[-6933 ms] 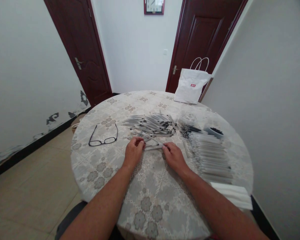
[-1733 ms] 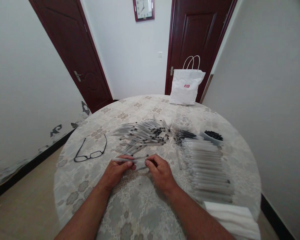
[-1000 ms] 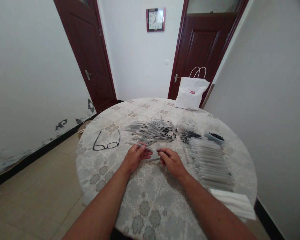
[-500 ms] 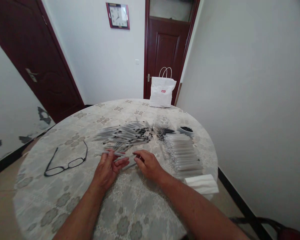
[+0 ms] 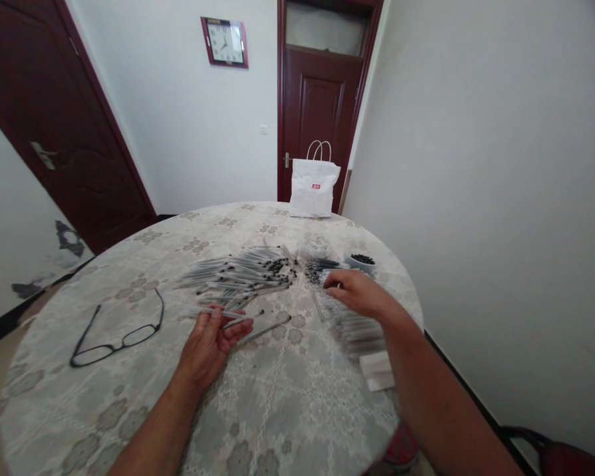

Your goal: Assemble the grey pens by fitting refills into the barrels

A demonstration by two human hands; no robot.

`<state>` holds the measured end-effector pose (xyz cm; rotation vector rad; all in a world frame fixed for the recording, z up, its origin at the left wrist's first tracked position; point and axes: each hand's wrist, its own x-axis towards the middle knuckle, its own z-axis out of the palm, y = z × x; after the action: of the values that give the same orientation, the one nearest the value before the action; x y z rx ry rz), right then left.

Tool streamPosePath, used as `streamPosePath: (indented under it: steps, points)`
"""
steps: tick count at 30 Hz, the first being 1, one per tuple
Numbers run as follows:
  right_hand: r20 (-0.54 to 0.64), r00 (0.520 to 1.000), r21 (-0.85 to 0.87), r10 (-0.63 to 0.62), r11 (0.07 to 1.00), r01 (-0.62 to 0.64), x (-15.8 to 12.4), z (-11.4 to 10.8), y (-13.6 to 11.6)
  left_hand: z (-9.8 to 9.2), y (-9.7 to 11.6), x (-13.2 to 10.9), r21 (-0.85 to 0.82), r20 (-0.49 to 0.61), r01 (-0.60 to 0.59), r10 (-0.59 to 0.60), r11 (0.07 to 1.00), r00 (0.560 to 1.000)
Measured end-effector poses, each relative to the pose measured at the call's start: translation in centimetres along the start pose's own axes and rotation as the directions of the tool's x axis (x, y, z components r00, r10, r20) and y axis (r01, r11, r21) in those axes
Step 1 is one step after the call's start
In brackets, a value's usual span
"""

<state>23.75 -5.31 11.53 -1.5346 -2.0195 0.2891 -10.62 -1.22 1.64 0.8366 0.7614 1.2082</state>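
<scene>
My left hand (image 5: 211, 342) rests on the round table (image 5: 287, 410) with its fingers loosely curled round a clear pen barrel (image 5: 213, 312). A second pen (image 5: 260, 332) lies just right of that hand. My right hand (image 5: 354, 293) reaches out to the right, over the row of clear tubes (image 5: 354, 327) and close to a clump of black refills (image 5: 320, 270). Its fingers are curled and blurred, and I cannot tell whether they hold anything. A heap of assembled pens (image 5: 240, 274) lies beyond my left hand.
A small white bowl of black caps (image 5: 361, 262) sits past my right hand. Black glasses (image 5: 116, 330) lie at the left. A folded white cloth (image 5: 377, 370) is at the near right edge. A white paper bag (image 5: 313, 186) stands at the far edge, by a dark door.
My right hand has left the pen it shared with my left hand and swung right toward the tubes and refills. The left hand stays put. The camera turned right.
</scene>
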Motion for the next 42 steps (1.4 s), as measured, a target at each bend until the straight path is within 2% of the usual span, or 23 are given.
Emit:
streamPosePath:
  steps: [3, 5, 7, 10, 12, 14, 16, 18, 20, 22, 26, 32, 36, 39, 42]
  points:
    - [-0.227, 0.964, -0.162, 0.134, 0.971, -0.174, 1.6, -2.7, 4.6, 0.3, 0.1, -0.2, 0.004, 0.022, 0.009, -0.009, 1.0, 1.0]
    - [-0.381, 0.895, -0.19, 0.231, 0.928, -0.32, 2.7, -3.9, 7.4, 0.6, 0.3, -0.3, 0.01, 0.028, 0.012, -0.012, 1.0, 1.0]
    - [-0.496, 0.822, -0.177, 0.28, 0.894, -0.411, 3.4, -4.6, 9.5, 0.7, 0.4, -0.4, 0.015, 0.03, 0.012, -0.012, 1.0, 0.999]
    - [-0.614, 0.752, -0.156, 0.24, 0.897, -0.414, 3.4, -4.7, 10.3, 0.7, 0.4, -0.3, 0.02, 0.023, 0.014, -0.014, 1.0, 1.0]
    - [-0.638, 0.741, -0.112, 0.21, 0.926, -0.359, 2.7, -3.6, 8.9, 0.6, 0.3, -0.2, 0.029, 0.023, 0.023, -0.024, 0.999, 0.999]
    - [-0.577, 0.786, -0.014, 0.221, 0.96, -0.281, 1.7, -1.4, 5.9, 0.5, 0.1, -0.2, 0.044, 0.03, 0.04, -0.041, 0.998, 0.999]
    - [-0.417, 0.886, 0.099, 0.204, 0.979, -0.179, 0.6, 1.8, 1.9, 0.5, -0.1, -0.2, 0.062, 0.036, 0.052, -0.055, 0.997, 0.998]
    - [-0.241, 0.964, 0.192, 0.114, 0.979, -0.068, -0.4, 5.3, -2.2, 0.5, -0.2, -0.3, 0.084, 0.039, 0.054, -0.058, 0.995, 0.998]
    - [-0.138, 0.99, 0.233, 0.01, 0.972, 0.023, -1.1, 8.6, -5.5, 0.6, -0.2, -0.4, 0.114, 0.047, 0.057, -0.062, 0.992, 0.997]
    - [-0.084, 0.995, 0.242, -0.052, 0.968, 0.071, -1.5, 11.2, -7.6, 0.7, -0.3, -0.5, 0.144, 0.062, 0.064, -0.073, 0.988, 0.995]
    - [-0.056, 0.995, 0.213, -0.089, 0.972, 0.099, -1.9, 13.9, -8.6, 0.6, -0.7, -0.5, 0.196, 0.083, 0.051, -0.069, 0.979, 0.994]
    - [-0.02, 0.986, 0.192, -0.163, 0.968, 0.164, -2.7, 14.6, -7.1, 0.6, -0.8, -0.4, 0.215, 0.08, 0.021, -0.039, 0.976, 0.996]
    - [0.039, 0.978, 0.075, -0.206, 0.976, 0.203, -3.0, 13.9, -6.6, 0.7, -0.2, -0.4, 0.151, 0.024, -0.029, 0.025, 0.988, 0.999]
    - [0.135, 0.976, -0.098, -0.172, 0.978, 0.186, -3.3, 11.8, -6.4, 0.6, 0.4, -0.3, 0.118, -0.013, -0.081, 0.083, 0.99, 0.996]
    - [0.221, 0.973, -0.273, -0.069, 0.953, 0.13, -3.2, 8.1, -5.5, 0.4, 0.5, -0.2, 0.099, -0.055, -0.108, 0.113, 0.989, 0.992]
